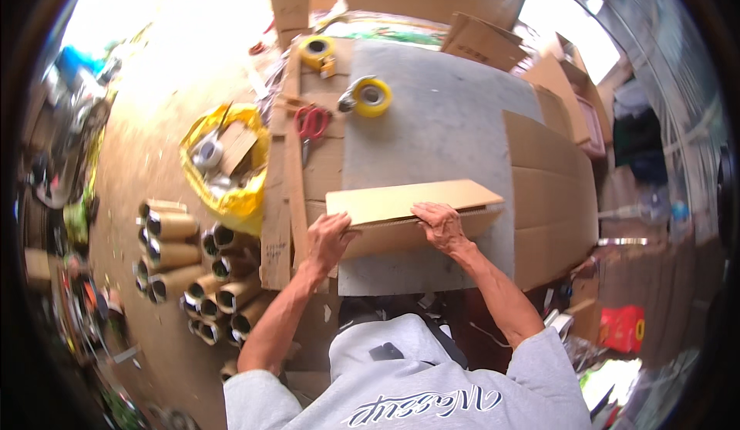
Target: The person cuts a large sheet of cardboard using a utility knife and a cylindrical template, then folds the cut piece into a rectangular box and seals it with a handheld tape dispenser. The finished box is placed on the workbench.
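On the grey tabletop in front of me lies a long tan cardboard box point(408, 197) with its top panel facing up. My left hand point(329, 239) is closed on the box's near left corner. Farther right along the near edge, my right hand point(440, 228) grips the rim, its fingers over the top panel; a dark narrow gap shows beneath that panel. Beyond the box sits a tape dispenser with a yellow roll point(371, 97). Red-handled scissors point(311, 125) rest on the cardboard to the left, and another yellow tape roll point(317, 50) lies at the far left corner.
A yellow bag of scraps point(258, 198) stands left of the table point(432, 121). Several cardboard tubes point(173, 254) are stacked on the floor at left. Flat cardboard point(549, 206) covers the table's right side. Open cartons point(566, 83) stand at the far right.
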`<state>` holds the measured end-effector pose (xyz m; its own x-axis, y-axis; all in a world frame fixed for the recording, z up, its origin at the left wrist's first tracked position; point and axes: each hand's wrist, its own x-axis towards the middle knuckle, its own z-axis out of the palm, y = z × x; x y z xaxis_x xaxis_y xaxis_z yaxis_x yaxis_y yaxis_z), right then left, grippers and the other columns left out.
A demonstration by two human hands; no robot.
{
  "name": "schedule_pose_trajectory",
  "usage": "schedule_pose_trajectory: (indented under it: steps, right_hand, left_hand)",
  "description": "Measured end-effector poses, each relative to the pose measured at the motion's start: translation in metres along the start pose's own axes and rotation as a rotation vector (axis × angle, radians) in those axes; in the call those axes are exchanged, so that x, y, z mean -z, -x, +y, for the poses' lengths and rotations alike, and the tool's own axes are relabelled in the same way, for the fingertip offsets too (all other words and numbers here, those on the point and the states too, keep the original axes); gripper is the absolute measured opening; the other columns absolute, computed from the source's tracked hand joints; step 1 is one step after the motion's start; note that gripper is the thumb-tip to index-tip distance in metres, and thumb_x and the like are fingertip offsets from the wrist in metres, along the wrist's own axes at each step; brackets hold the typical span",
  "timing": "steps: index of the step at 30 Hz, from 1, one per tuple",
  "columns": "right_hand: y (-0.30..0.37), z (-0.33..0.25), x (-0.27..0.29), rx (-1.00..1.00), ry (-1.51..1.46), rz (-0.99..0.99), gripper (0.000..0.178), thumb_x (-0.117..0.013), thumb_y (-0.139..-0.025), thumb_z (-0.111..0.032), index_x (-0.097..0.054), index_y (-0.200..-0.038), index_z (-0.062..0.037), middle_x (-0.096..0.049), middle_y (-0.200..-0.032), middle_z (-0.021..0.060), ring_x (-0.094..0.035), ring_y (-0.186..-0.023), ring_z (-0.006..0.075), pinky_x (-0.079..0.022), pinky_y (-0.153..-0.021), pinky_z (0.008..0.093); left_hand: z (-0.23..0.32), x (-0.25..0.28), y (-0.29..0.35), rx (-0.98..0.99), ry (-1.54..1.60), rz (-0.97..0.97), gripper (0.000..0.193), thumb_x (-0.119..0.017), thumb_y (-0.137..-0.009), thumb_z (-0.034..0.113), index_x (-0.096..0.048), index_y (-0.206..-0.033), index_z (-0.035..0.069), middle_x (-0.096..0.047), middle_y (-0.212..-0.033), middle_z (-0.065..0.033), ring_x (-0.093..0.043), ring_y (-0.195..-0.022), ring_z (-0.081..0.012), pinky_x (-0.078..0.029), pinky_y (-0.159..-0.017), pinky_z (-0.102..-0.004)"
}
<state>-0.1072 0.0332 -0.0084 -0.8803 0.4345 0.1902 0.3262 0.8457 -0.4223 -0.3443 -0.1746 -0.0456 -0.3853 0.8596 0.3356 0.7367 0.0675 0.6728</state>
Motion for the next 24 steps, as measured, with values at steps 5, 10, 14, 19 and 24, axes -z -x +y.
schedule_pose_trajectory:
  steps: [5, 10, 14, 19, 24]
  right_hand:
    - [0.027, 0.018, -0.008, -0.023, -0.059, 0.120, 0.031, -0.075, -0.074, -0.010, -0.074, -0.105, -0.0066, -0.075, -0.111, 0.0139, -0.071, -0.103, 0.0318, -0.056, -0.087, 0.0425]
    - [0.067, 0.012, -0.036, -0.147, -0.080, 0.356, 0.031, -0.082, -0.069, -0.016, -0.077, -0.098, -0.0096, -0.077, -0.105, 0.0076, -0.073, -0.096, 0.0274, -0.053, -0.083, 0.0413]
    - [0.045, 0.014, -0.033, -0.319, -0.180, 0.174, 0.023, -0.077, -0.073, -0.022, -0.078, -0.095, -0.0136, -0.077, -0.102, 0.0091, -0.072, -0.096, 0.0299, -0.054, -0.082, 0.0437]
    - [0.050, 0.016, -0.027, -0.251, -0.387, 0.168, 0.023, -0.069, -0.081, -0.025, -0.076, -0.098, -0.0108, -0.074, -0.103, 0.0144, -0.070, -0.102, 0.0345, -0.055, -0.089, 0.0420]
    - [0.137, -0.018, 0.004, -0.327, -0.342, 0.737, 0.014, -0.072, -0.084, -0.003, -0.071, -0.098, -0.0020, -0.070, -0.118, 0.0138, -0.066, -0.113, 0.0333, -0.054, -0.095, 0.0423]
  left_hand:
    - [0.021, 0.006, -0.009, 0.038, 0.028, -0.098, 0.033, -0.086, -0.074, 0.019, -0.075, -0.102, 0.007, -0.075, -0.117, -0.0118, -0.070, -0.102, -0.0308, -0.056, -0.092, -0.0406]
    - [0.052, 0.018, -0.055, -0.105, -0.296, -0.509, 0.030, -0.084, -0.077, 0.020, -0.071, -0.098, 0.004, -0.074, -0.107, -0.0151, -0.070, -0.100, -0.0321, -0.055, -0.093, -0.0427]
    - [0.081, -0.050, -0.069, -0.259, -0.078, -0.575, 0.025, -0.074, -0.082, 0.013, -0.067, -0.104, 0.003, -0.070, -0.108, -0.0180, -0.068, -0.099, -0.0395, -0.055, -0.088, -0.0463]
    - [0.131, -0.080, -0.074, -0.236, 0.158, -0.657, 0.037, -0.064, -0.087, -0.003, -0.068, -0.121, 0.010, -0.071, -0.113, -0.0187, -0.071, -0.104, -0.0366, -0.057, -0.086, -0.0399]
    - [0.087, -0.094, -0.068, -0.081, 0.116, -0.691, 0.045, -0.065, -0.085, -0.009, -0.068, -0.129, 0.000, -0.069, -0.126, -0.0224, -0.070, -0.114, -0.0297, -0.055, -0.094, -0.0350]
